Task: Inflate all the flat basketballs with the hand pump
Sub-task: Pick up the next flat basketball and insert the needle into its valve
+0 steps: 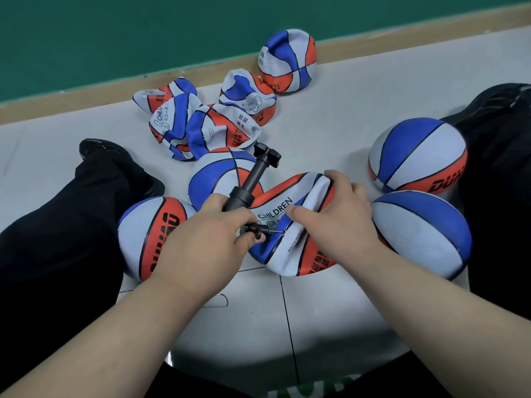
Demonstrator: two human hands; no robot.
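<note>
A flat red, white and blue basketball (290,225) lies crumpled on the floor between my legs. My right hand (336,208) grips its folded skin from above. My left hand (218,234) holds the lower end of the black hand pump (250,182), whose needle touches the ball's valve. The pump's T-handle points up and away. Round balls sit close by: one at the left (149,234), one behind the pump (215,173), two at the right (419,156) (422,231). Several flat balls (207,122) lie in a heap farther off, and another flat one (287,61) leans near the wall.
My legs in black trousers stretch out on both sides, with a black shoe (115,156) at the left. The pale tiled floor (330,116) runs to a tan skirting (86,93) under a green wall. A paper clip (218,300) lies by my left forearm.
</note>
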